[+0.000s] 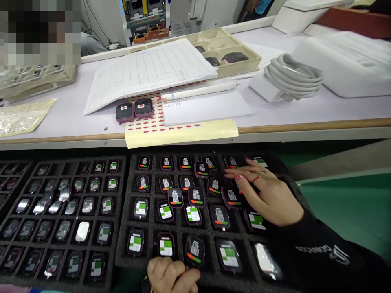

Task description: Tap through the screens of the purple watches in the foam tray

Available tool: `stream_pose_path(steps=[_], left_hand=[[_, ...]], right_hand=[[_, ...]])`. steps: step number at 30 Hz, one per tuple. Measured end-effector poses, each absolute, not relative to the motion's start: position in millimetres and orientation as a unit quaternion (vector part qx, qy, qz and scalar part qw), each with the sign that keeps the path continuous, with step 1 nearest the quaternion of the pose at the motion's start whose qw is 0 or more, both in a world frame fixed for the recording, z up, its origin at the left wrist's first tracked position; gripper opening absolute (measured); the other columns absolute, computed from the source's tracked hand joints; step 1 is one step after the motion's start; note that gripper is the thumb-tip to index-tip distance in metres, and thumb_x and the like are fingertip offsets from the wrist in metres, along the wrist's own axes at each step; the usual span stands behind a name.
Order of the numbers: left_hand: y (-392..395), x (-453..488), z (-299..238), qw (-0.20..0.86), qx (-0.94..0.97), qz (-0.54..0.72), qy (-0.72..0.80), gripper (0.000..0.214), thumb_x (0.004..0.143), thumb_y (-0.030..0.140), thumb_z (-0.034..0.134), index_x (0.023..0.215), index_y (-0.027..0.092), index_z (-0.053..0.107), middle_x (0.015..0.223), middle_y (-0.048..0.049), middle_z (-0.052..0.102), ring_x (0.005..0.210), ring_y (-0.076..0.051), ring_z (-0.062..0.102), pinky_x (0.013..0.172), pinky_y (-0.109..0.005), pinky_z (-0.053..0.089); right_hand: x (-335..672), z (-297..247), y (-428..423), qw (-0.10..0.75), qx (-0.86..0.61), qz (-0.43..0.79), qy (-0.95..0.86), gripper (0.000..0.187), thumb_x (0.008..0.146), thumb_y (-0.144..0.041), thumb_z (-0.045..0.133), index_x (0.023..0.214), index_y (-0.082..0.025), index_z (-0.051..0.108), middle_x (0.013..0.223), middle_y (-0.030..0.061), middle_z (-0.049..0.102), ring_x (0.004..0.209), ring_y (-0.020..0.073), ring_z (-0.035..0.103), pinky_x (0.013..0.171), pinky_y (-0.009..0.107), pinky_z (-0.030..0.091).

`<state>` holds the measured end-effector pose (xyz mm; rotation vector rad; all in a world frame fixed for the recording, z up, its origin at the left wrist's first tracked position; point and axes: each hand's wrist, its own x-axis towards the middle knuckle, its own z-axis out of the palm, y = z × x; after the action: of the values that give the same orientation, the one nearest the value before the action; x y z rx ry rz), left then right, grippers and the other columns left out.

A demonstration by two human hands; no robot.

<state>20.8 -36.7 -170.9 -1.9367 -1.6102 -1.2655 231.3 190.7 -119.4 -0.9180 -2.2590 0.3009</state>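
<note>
A black foam tray (124, 244) holds several square smartwatch bodies with lit screens, some showing green and white blocks, others lines of text over an orange and green bar. My right hand (270, 193) reaches over the tray's right side with its fingers stretched out, close above a watch body (231, 198); contact is unclear. My left hand (172, 276) is curled closed at the tray's front edge, near a watch body (194, 250); its inner side is hidden. Some watch bodies (196, 197) lie across the dividers on top of others.
Another foam tray (114, 236) of watch bodies stands on the left. On the bench above lie printed sheets (152, 73), a yellow sticker sheet (183, 136), two watch bodies (134, 110), a pen (201, 90), a coiled grey cable (293, 75) and a beige tray (244, 69).
</note>
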Motion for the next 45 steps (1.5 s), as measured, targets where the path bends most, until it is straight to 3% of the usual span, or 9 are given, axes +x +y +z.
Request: stream_pose_path(steps=[8,14,20,28,34,40,45], left_hand=[[-40,20,-178,0.170,-0.678,-0.442,-0.562,0.025,0.088,0.011,0.053,0.078,0.026,0.070,0.061,0.0038,0.051,0.059,-0.011,0.046,0.066,-0.028,0.035],[-44,19,-179,0.164,-0.688,-0.428,-0.562,0.016,0.086,0.015,0.059,0.080,0.026,0.070,0.063,0.0042,0.053,0.060,-0.010,0.047,0.066,-0.027,0.037],[-43,21,-178,0.164,-0.677,-0.439,-0.568,0.021,0.086,0.012,0.056,0.078,0.026,0.070,0.063,0.0038,0.053,0.060,-0.011,0.048,0.067,-0.028,0.036],[-50,19,-186,0.161,-0.687,-0.419,-0.572,0.007,0.084,0.021,0.066,0.083,0.027,0.071,0.063,0.0040,0.053,0.061,-0.010,0.049,0.068,-0.026,0.039],[-47,15,-182,0.152,-0.703,-0.426,-0.549,0.015,0.086,0.017,0.061,0.084,0.026,0.073,0.065,0.0030,0.055,0.062,-0.010,0.048,0.068,-0.028,0.036],[-40,17,-168,0.145,-0.691,-0.454,-0.544,0.028,0.087,0.009,0.050,0.079,0.025,0.073,0.064,0.0028,0.055,0.062,-0.012,0.046,0.068,-0.029,0.034],[-41,18,-164,0.126,-0.687,-0.461,-0.547,0.026,0.086,0.010,0.052,0.079,0.024,0.073,0.066,0.0019,0.056,0.063,-0.013,0.048,0.068,-0.030,0.035]], right_hand=[[234,-118,193,0.304,-0.291,0.036,-0.906,0.030,0.112,-0.027,0.041,0.106,-0.014,0.067,0.097,0.0089,0.078,0.085,0.0243,0.076,0.109,0.056,0.052],[234,-119,194,0.298,-0.276,0.007,-0.914,0.034,0.114,-0.029,0.038,0.103,-0.013,0.066,0.093,0.0072,0.078,0.082,0.0202,0.076,0.119,0.047,0.044],[235,-119,193,0.287,-0.274,-0.006,-0.918,0.035,0.114,-0.029,0.038,0.103,-0.012,0.067,0.093,0.0056,0.078,0.083,0.0162,0.076,0.127,0.035,0.028],[232,-120,195,0.292,-0.269,-0.012,-0.918,0.037,0.114,-0.029,0.038,0.097,-0.011,0.066,0.089,0.0079,0.077,0.077,0.0170,0.076,0.127,0.036,0.028],[232,-119,193,0.297,-0.275,-0.018,-0.915,0.038,0.114,-0.030,0.039,0.095,-0.011,0.067,0.087,0.0065,0.077,0.074,0.0146,0.076,0.127,0.032,0.026],[234,-127,193,0.310,-0.288,-0.015,-0.906,0.035,0.113,-0.030,0.042,0.093,-0.014,0.065,0.089,0.0063,0.078,0.072,0.0187,0.077,0.122,0.046,0.040],[230,-122,186,0.340,-0.276,-0.005,-0.899,0.024,0.109,-0.022,0.045,0.104,-0.014,0.067,0.095,0.0092,0.078,0.076,0.0232,0.077,0.115,0.057,0.047]])
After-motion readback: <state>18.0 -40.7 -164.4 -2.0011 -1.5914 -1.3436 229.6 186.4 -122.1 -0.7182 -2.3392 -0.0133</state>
